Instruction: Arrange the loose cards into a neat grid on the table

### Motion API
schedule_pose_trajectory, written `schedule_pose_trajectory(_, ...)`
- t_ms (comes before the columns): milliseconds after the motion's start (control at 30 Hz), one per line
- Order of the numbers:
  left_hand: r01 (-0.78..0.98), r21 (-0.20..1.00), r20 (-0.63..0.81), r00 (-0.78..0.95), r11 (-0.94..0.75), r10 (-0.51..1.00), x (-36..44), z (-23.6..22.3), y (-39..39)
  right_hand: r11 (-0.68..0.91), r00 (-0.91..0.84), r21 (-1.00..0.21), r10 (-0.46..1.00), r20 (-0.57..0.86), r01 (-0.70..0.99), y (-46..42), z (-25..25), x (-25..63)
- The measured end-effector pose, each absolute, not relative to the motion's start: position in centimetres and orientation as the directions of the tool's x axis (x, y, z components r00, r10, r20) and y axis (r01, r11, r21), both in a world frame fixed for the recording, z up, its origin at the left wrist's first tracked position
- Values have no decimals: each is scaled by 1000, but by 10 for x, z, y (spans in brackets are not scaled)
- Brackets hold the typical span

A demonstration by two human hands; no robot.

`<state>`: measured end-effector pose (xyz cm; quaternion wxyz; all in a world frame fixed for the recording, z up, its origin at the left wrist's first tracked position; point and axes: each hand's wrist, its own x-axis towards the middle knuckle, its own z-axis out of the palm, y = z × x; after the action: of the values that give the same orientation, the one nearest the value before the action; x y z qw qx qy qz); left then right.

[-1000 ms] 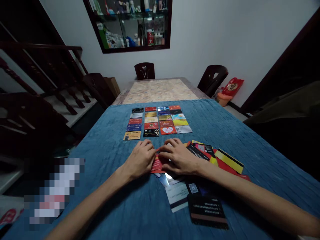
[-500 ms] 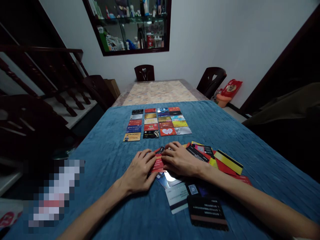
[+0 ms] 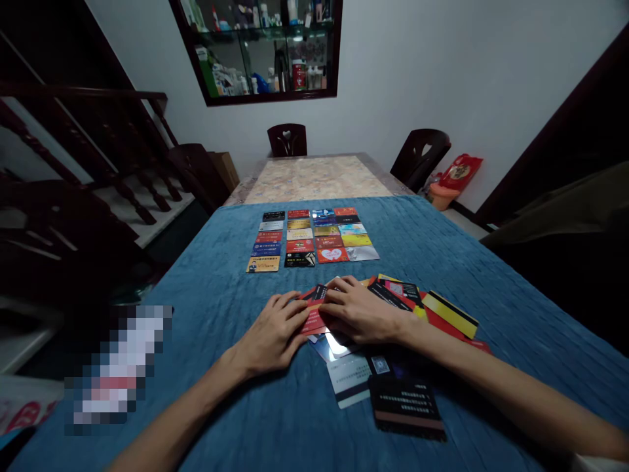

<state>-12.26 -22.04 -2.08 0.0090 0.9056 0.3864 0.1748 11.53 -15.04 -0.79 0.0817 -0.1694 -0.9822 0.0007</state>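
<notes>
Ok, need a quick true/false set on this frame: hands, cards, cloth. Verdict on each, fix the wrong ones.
1. A red card shows between the left hand and the right hand. True.

2. The yellow card with the black stripe lies to the left of the left hand. False: it lies to the right of the right hand.

3. The white-heart card is among the laid-out cards, beyond both hands. True.

4. The laid-out cards sit directly on the patterned tabletop. False: they lie on the blue cloth.

5. The black card with the brown stripe is the card nearest the person. True.
</notes>
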Motion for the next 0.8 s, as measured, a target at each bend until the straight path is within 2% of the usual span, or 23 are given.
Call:
schedule_pose_trajectory(200, 705, 180, 315, 619, -686, 719, -125, -19, -222, 953, -945, -84, 300, 132, 291, -149, 1, 119)
schedule_pose_trajectory(467, 703, 320, 266, 577, -636, 772, -129, -21, -220, 946, -943, -148, 307, 125, 289, -145, 1, 120)
schedule_pose_trajectory(800, 715, 359, 346, 495, -600, 797, -120, -28, -222, 936, -925, -153, 340, 170, 316, -145, -3, 121)
